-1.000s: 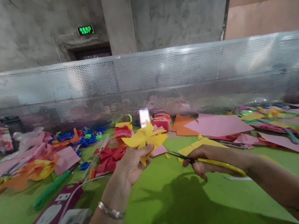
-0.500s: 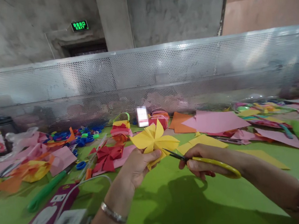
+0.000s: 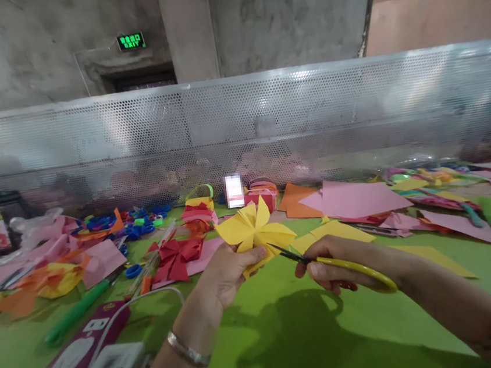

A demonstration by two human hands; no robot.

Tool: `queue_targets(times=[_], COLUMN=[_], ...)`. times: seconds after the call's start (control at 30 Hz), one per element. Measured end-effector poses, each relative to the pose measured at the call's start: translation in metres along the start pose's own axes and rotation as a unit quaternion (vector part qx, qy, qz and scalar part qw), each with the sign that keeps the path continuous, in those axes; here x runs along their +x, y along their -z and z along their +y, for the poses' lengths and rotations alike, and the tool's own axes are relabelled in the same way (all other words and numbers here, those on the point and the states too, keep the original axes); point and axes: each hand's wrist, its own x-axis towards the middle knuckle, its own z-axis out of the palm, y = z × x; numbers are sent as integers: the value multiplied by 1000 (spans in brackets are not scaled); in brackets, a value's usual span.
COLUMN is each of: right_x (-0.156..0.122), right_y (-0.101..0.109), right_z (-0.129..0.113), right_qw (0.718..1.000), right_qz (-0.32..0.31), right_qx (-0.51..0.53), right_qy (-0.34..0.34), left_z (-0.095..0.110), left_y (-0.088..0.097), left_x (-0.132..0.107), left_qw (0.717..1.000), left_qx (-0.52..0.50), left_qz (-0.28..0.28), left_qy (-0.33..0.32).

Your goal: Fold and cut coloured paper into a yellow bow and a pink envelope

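Observation:
Pinched between the thumb and fingers of my left hand (image 3: 234, 270) is a yellow paper flower (image 3: 256, 228) with pointed, folded petals, held above the table. My right hand (image 3: 328, 263) grips a pair of scissors (image 3: 364, 268) with yellow handles and dark blades. The blade tips point left and meet the flower's lower right petal; whether they are cutting into it I cannot tell. Behind my right hand lies yellow paper (image 3: 342, 230). A red paper flower (image 3: 177, 255) rests on the table left of my left hand.
Left on the green table (image 3: 233, 361) are a magenta power bank (image 3: 81, 353), a white box (image 3: 115, 367) with a cable, and a green tool handle (image 3: 77, 312). Pink paper (image 3: 352, 197) lies behind on the right. A perforated metal panel (image 3: 239, 126) closes off the back.
Almost nothing differs. Both hands, with the yellow flower and the scissors, sit a few pixels further right; the scissor tips stay at the same petal.

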Motion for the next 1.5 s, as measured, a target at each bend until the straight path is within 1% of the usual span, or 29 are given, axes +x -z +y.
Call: queue_targets(times=[0.17,0.33,0.5,0.67,0.73,0.83,0.93,1.0,1.07,1.3,1.5], right_x=[0,2,3,4,5,7,10,11,13,13,14], right_y=[-3,-3,-4,-5,-5,-6,-7,-9,-10,-13,-14], right_z=[-2,2,4,1,1,2,5,7,8,4,4], right_qw=[1000,1000,999,998,998,999,998,999,999,997,998], right_qz=[10,2,20,38,44,48,38,33,35,75,67], right_qx=[7,20,25,33,26,-8,-29,-25,-16,11,9], right_qy=[-3,-8,-26,-37,-26,7,29,32,28,-2,-7], left_z=[1,1,0,0,0,1,2,2,1,0,-1], left_y=[-3,-5,-5,-6,-7,-6,-5,-5,-5,-8,-10], left_x=[-2,-3,-3,-3,-3,-2,-1,-1,0,-1,-2], left_qw=[1000,1000,1000,999,999,998,997,997,997,996,995], left_qx=[-2,0,-6,-11,-13,-23,-35,-42,-50,-58,-58], left_qz=[6,14,12,31,43,57,62,63,64,72,81], left_qy=[-4,1,-5,-11,-14,-5,12,14,12,7,2])
